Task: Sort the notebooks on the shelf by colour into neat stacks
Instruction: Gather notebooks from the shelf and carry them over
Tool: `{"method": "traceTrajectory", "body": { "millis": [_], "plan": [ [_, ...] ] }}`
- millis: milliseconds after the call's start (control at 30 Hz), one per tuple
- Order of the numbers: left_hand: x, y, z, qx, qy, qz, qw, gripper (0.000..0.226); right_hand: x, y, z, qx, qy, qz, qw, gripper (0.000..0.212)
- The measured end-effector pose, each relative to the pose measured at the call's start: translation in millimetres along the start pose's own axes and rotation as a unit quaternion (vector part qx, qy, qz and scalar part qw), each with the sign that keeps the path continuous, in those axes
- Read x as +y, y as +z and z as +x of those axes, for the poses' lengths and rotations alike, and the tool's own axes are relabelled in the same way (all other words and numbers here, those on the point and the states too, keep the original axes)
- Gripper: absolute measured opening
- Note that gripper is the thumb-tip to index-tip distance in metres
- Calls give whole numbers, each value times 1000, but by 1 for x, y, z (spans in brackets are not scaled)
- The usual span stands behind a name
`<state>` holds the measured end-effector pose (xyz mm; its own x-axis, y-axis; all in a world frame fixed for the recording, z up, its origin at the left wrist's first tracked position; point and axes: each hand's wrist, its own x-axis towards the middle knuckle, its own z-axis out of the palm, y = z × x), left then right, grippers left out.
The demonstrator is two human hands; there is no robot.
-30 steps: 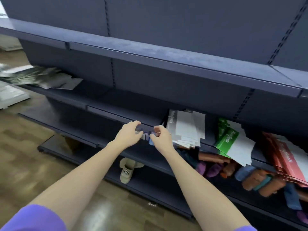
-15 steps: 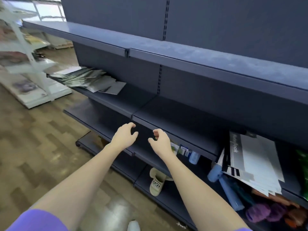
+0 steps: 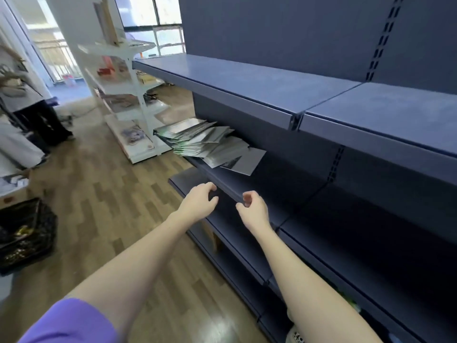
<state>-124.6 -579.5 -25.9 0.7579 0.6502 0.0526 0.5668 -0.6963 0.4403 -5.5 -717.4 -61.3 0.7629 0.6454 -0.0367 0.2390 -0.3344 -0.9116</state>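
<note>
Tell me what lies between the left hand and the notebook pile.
Only bare shelf edge lies between the left hand and the notebook pile, per the head view.

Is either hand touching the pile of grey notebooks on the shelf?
Apart. The head view shows the left hand and right hand empty, with bare shelf between them and the notebook pile.

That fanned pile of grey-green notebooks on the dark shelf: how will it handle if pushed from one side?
The fanned pile of grey-green notebooks would probably slide apart rather than move together: glossy covers, already splayed. Thin, so likely floppy. The lowest grey one overhangs the dark shelf edge and might drop.
</note>
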Motion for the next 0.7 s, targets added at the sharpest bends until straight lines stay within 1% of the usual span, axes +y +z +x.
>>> {"method": "traceTrajectory", "body": {
  "millis": [167,300,467,567,700],
  "plan": [
    [-58,-14,64,9,5,-8,1000,39,-26,58,60,0,2,19,1000,29],
    [-108,-26,132,7,46,-5,999,32,-45,109,114,28,11,6,1000,30],
    [-163,-43,212,3,116,8,993,38,-77,166,177,95,41,-1,995,29],
    [-194,-57,255,-7,136,19,990,37,-98,193,204,140,57,4,989,25],
    [-219,-66,305,-40,159,14,986,43,-119,219,231,189,75,11,979,23]
  ]
}}
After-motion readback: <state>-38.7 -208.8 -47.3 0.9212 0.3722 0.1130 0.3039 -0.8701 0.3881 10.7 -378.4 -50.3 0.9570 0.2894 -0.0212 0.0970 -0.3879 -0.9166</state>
